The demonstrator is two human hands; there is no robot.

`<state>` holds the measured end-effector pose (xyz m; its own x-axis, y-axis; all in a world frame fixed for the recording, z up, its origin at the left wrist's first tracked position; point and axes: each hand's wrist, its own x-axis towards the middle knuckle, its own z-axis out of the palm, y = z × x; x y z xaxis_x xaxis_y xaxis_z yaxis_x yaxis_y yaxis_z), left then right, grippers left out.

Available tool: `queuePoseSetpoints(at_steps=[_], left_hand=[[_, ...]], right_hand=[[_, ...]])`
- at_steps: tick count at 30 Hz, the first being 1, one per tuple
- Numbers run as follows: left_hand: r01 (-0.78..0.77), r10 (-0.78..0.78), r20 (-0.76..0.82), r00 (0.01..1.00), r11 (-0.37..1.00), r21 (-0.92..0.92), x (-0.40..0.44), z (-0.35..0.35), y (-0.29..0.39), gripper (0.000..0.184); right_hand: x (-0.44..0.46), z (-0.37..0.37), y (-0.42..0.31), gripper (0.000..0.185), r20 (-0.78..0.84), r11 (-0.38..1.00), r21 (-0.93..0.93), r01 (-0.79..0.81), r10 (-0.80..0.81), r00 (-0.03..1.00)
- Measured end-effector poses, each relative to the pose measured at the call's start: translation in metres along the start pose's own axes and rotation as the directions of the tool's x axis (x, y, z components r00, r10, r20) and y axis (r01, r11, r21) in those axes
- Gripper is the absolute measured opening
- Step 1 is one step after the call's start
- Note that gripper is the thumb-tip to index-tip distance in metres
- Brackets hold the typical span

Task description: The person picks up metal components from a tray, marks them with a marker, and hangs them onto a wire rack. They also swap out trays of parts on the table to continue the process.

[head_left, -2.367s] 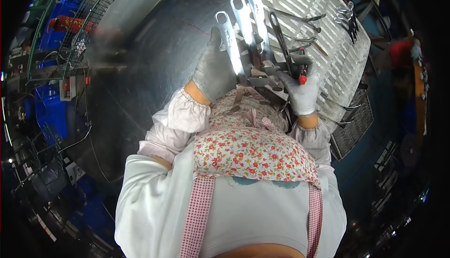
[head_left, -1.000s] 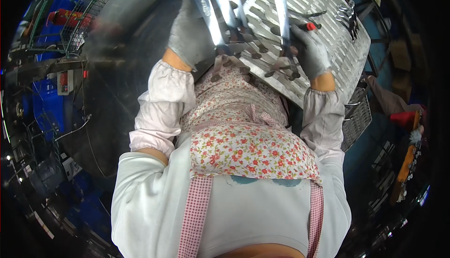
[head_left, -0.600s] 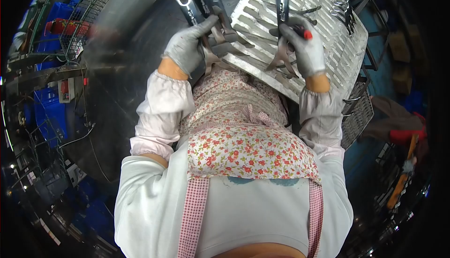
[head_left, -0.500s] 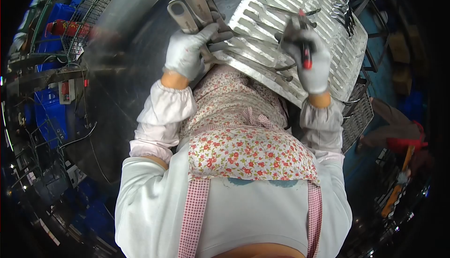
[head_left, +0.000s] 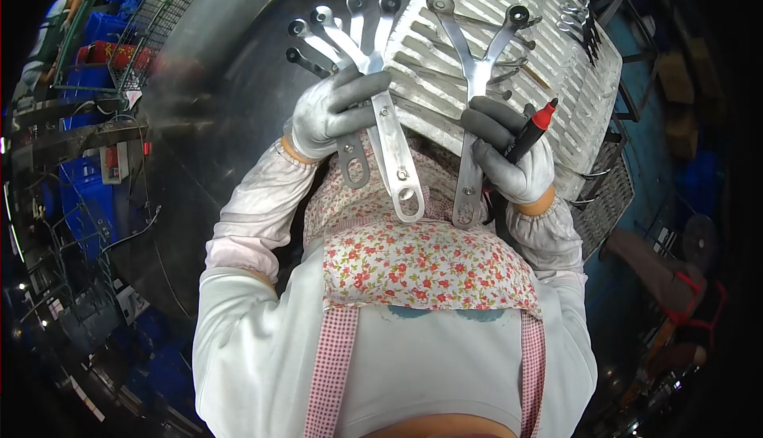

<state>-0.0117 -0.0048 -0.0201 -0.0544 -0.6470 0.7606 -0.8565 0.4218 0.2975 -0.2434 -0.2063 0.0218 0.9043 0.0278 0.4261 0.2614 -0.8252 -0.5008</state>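
Note:
Several Y-shaped metal parts are gripped in my gloved left hand, their forked ends up and their slotted handles hanging down over the apron. My gloved right hand holds one similar metal part, also fork up, its handle end pointing down. Between the fingers of the same hand sits a black marker with a red tip, tilted up to the right. Behind the right hand, more metal parts lie on the ribbed light-grey tray.
Dark metal pieces rest at the tray's right side. A grey woven basket is below it. A green wire basket and blue bins stand at the left. Part of another person shows at the right.
The metal parts in both hands have turned over, from handles up to forks up. My right hand has moved down towards the apron and holds a part together with the marker.

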Motion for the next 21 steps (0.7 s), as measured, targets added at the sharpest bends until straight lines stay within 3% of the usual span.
queuePoseSetpoints(at_steps=[3, 6, 9, 12, 15, 16, 17, 19, 21], left_hand=[[-0.024, 0.024, 0.063, 0.998, 1.000, 0.009, 0.000, -0.004, 0.001, 0.035], [-0.041, 0.040, 0.093, 0.995, 0.999, 0.003, 0.000, -0.004, -0.001, 0.034], [-0.045, 0.044, 0.107, 0.993, 0.999, 0.003, -0.003, -0.005, -0.005, 0.033], [-0.074, 0.071, 0.113, 0.991, 0.997, 0.018, -0.001, -0.007, -0.006, 0.033], [-0.080, 0.082, 0.111, 0.990, 0.996, -0.025, -0.004, -0.008, -0.010, 0.034], [-0.075, 0.078, 0.122, 0.989, 0.997, -0.031, -0.004, -0.008, -0.010, 0.035], [-0.084, 0.088, 0.109, 0.990, 0.996, -0.041, -0.002, -0.008, -0.010, 0.035], [-0.105, 0.110, 0.085, 0.990, 0.993, -0.060, 0.005, -0.008, -0.010, 0.038], [-0.123, 0.125, 0.103, 0.987, 0.992, -0.033, 0.007, -0.008, -0.009, 0.038]], right_hand=[[0.001, 0.000, -0.001, 0.036, 0.030, 0.999, -0.036, -0.019, 0.020, 0.999], [0.005, -0.001, -0.004, 0.036, 0.057, 0.984, 0.085, -0.155, 0.150, 0.987], [0.007, 0.001, -0.004, 0.037, 0.029, 0.997, 0.030, -0.072, 0.071, 0.997], [0.014, 0.000, -0.010, 0.033, 0.042, 0.971, 0.137, -0.198, 0.194, 0.980], [0.016, 0.002, 0.002, 0.027, -0.055, 0.960, -0.145, 0.239, -0.249, 0.967], [0.022, 0.001, -0.002, 0.026, -0.082, 0.960, -0.165, 0.225, -0.240, 0.967], [0.023, 0.001, -0.003, 0.031, -0.085, 0.991, -0.080, 0.103, -0.110, 0.990], [0.027, 0.022, 0.015, 0.034, -0.375, 0.969, 0.112, 0.221, -0.165, 0.912], [0.031, 0.027, 0.010, 0.031, -0.492, 0.980, 0.163, 0.111, -0.016, 0.870]])
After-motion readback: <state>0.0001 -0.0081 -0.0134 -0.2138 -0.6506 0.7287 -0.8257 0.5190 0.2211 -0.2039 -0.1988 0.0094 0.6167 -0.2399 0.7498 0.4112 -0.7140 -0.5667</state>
